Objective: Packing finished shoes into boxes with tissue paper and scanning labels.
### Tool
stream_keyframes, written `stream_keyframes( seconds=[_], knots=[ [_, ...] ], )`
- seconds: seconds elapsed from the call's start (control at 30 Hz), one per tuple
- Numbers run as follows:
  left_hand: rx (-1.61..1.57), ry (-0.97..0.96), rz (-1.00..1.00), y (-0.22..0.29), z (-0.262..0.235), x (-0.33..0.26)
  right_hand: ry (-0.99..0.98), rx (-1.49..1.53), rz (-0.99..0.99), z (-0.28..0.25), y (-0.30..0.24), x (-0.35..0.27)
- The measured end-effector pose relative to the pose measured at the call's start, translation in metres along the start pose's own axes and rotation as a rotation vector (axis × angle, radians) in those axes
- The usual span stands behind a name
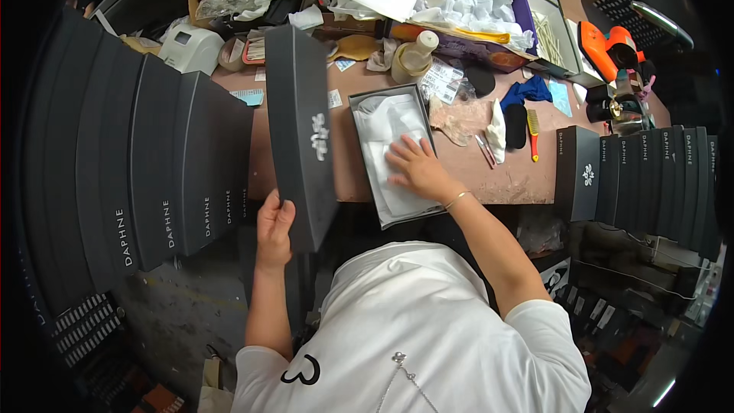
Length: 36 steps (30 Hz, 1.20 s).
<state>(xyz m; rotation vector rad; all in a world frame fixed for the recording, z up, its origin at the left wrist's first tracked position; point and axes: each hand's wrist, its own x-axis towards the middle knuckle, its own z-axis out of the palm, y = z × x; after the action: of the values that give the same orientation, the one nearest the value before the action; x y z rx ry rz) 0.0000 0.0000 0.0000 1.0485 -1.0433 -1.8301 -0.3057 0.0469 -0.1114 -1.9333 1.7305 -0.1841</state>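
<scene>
My left hand (275,231) grips the lower edge of a dark grey shoebox lid (294,107), held upright on its side left of an uncovered shoebox (361,138). A pale emblem marks the lid. White tissue paper (386,118) fills the shoebox, and whatever lies beneath it is hidden. My right hand (420,170) rests on that paper with its fingers spread. The shoebox sits at the table's front edge, its near end reaching past it.
Tall stacks of dark shoeboxes (214,160) stand at the left, with more boxes (642,176) at the right. Behind lie a pump bottle (414,57), a yellow-and-red brush (533,134), a blue cloth (527,92), crumpled paper (466,0) and an orange tool (600,50).
</scene>
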Motion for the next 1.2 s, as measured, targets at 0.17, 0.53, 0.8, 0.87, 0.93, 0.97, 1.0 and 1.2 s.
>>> stream_keyframes(
  seconds=[0.17,0.53,0.8,0.87,0.93,0.97,1.0,1.2],
  knots=[
    [0.013,-0.219,-0.171,-0.107,0.031,-0.007,0.303,1.091,0.201,-0.069,-0.009,-0.068],
    [0.247,-0.141,-0.182,-0.165,0.019,0.032,0.418,0.794,0.5,0.021,0.002,-0.032],
    [0.218,-0.114,-0.427,-0.159,0.023,0.036,0.394,0.962,0.604,0.042,0.01,-0.033],
    [0.261,-0.066,-0.466,-0.16,0.022,0.042,0.4,0.929,0.578,0.038,0.014,-0.028],
    [0.157,-0.058,-0.489,-0.177,0.018,0.045,0.35,0.983,0.561,0.036,0.011,-0.032],
    [0.1,-0.078,-0.42,-0.18,0.025,0.04,0.334,1.112,0.521,0.037,0.011,-0.037],
    [0.08,-0.02,-0.391,-0.194,0.027,0.033,0.319,1.135,0.472,0.049,0.015,-0.04],
    [-0.406,0.08,-0.443,-0.175,0.064,-0.034,-0.097,1.496,0.32,-0.008,0.013,-0.075]
  ],
)
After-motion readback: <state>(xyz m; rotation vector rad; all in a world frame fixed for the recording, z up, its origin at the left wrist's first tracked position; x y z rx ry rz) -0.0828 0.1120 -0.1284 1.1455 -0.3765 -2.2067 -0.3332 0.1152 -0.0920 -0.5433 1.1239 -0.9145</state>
